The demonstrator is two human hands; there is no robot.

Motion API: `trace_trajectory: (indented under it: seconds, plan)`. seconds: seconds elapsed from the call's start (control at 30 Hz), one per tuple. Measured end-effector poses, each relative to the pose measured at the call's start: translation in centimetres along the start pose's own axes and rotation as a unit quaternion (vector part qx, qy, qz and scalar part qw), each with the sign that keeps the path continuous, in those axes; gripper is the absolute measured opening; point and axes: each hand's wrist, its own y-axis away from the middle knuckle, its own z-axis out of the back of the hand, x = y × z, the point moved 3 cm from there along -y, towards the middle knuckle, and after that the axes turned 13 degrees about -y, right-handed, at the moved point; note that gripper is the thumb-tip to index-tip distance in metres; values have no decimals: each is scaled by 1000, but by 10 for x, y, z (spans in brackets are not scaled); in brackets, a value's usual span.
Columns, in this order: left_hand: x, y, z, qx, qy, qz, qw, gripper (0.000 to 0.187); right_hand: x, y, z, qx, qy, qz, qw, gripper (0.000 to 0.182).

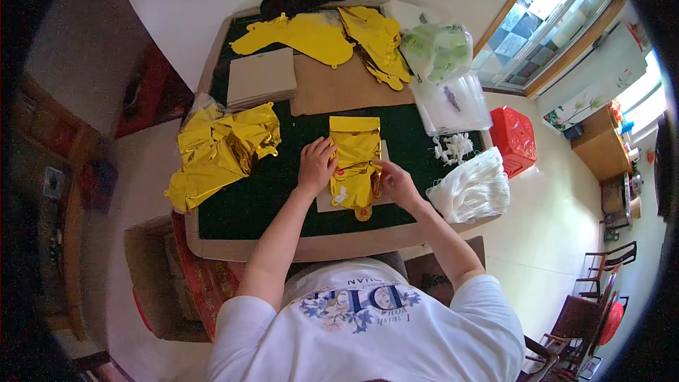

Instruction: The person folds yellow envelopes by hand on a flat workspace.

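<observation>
A folded gold foil balloon point(356, 159) lies on a pale card point(327, 201) in the middle of the green table top point(262, 205). My left hand point(315, 165) presses its left edge, fingers curled over the foil. On the balloon's right edge, my right hand point(397, 182) pinches the foil. Both hands hold the same piece flat against the card.
A heap of crumpled gold foil point(219, 152) lies at the left. Cardboard sheets point(262, 78), flat yellow balloons point(304, 35), plastic bags point(442, 64) and white bundles point(474, 187) ring the back and right. A red stool point(515, 138) stands beside the table.
</observation>
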Motion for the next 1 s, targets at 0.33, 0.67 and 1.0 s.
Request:
trace_trajectory:
  seconds: [0.33,0.67,1.0]
  plan:
    - [0,-1,1,1,-1,-1,1000,34,24,1,-19,132,404,216,879,56]
    - [0,0,-1,5,-10,0,1000,35,21,14,-17,63,352,201,912,52]
    - [-3,-1,2,-4,-9,2,1000,34,44,6,-75,18,336,200,920,22]
